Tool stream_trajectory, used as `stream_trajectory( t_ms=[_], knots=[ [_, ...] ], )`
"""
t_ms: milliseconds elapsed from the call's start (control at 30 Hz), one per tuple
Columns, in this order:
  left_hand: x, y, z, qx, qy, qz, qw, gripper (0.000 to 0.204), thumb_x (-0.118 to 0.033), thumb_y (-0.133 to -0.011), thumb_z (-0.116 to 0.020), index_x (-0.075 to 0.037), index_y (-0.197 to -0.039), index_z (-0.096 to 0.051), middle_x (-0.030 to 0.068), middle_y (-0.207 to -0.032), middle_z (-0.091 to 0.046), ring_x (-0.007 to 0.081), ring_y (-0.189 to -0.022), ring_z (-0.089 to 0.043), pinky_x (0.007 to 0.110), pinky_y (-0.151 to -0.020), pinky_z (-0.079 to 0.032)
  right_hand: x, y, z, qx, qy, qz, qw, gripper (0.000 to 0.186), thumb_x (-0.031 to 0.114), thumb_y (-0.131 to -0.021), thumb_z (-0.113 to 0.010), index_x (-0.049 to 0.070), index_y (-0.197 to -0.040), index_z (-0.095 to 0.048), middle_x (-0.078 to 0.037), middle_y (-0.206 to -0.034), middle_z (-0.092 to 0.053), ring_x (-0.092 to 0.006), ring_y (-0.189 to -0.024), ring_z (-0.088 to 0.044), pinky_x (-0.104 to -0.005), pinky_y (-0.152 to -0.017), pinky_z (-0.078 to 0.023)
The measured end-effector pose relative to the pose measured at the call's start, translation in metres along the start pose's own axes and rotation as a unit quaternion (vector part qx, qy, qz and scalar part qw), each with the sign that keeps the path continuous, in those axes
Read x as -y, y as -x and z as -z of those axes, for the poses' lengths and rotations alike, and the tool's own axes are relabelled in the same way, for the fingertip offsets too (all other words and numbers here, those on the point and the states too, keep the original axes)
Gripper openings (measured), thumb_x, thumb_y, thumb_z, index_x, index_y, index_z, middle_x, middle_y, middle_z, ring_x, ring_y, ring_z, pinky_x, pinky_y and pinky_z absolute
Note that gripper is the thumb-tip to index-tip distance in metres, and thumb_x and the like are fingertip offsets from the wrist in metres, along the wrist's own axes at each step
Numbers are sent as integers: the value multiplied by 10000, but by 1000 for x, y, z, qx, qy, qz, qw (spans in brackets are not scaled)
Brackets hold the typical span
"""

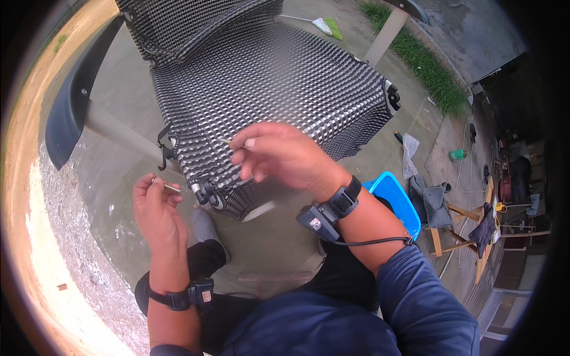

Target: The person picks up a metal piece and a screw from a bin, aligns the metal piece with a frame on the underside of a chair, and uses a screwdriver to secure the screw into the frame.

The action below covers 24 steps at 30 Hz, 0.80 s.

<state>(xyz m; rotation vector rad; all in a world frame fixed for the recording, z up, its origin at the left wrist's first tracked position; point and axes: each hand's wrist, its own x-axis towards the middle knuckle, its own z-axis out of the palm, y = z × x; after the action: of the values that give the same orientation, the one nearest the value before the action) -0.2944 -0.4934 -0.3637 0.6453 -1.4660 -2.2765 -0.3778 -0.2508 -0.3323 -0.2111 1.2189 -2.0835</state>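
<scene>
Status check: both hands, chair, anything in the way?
Left hand pinching slim metal rod. Right hand pinching small metal piece, blurred. Woven chair in front of both. Blue tub off right, partly behind right forearm.

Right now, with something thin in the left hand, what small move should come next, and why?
I'd probably bring the left hand slightly right, toward the black fitting at the woven seat's near left corner. It pinches a slim metal rod whose free end points roughly that way, short of the fitting, while the right hand holds another thin piece.
</scene>
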Motion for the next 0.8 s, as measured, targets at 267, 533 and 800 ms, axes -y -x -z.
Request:
stream_trajectory(
  t_ms=[267, 533, 800],
  knots=[
    [-13, 26, -22, 109, -109, -188, 970, 127, -50, -976, -568, -24, -1085, -509, 81, -959, -601, 149, -773, -637, 229, -615, -481, -3, 8, -7, 25, 47, -6, 999, 187, 81, -971, -533, 7, -1109, -635, -89, -1008, -685, -140, -804, -680, -238, -644, -538],
    [-7, 52, -51, 206, -100, -188, 955, 192, 6, -939, -616, -12, -1092, -501, 122, -1055, -605, 163, -825, -668, 230, -665, -533, 1, 23, -14, 54, 110, 1, 992, 281, 239, -985, -604, 2, -1124, -659, -40, -927, -683, -102, -772, -651, -223, -633, -517],
    [-5, 62, -70, 231, -99, -189, 949, 205, 22, -935, -614, -17, -1103, -504, 124, -1068, -610, 151, -839, -669, 218, -676, -532, 2, 41, -3, 36, 150, 10, 988, 240, 232, -972, -624, 22, -1083, -665, -12, -884, -670, -76, -743, -631, -207, -617, -500]
  ],
)
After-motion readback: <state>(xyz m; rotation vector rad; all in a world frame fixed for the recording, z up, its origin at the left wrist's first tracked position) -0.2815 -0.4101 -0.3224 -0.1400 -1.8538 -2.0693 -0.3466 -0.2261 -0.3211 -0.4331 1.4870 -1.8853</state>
